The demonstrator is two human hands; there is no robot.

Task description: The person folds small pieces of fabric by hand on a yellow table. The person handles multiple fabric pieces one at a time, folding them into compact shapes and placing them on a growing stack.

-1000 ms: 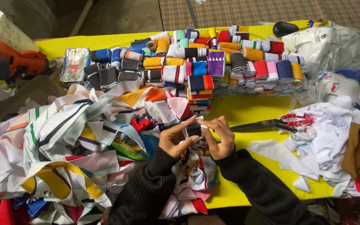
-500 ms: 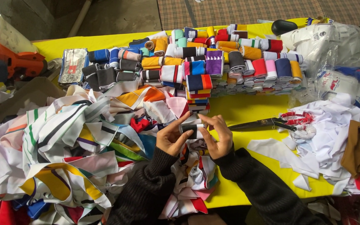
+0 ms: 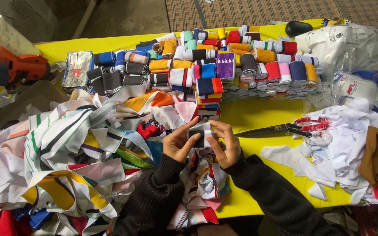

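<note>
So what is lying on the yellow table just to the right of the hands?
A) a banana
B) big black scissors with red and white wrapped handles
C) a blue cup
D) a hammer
B: the big black scissors with red and white wrapped handles lie flat on the yellow table, right of the right hand.

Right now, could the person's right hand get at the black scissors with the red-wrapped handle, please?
Probably yes: the right hand lies close to the black scissors with the red-wrapped handle, with bare yellow table between them, but it would first have to let go of the small black-and-white fabric roll.
</note>
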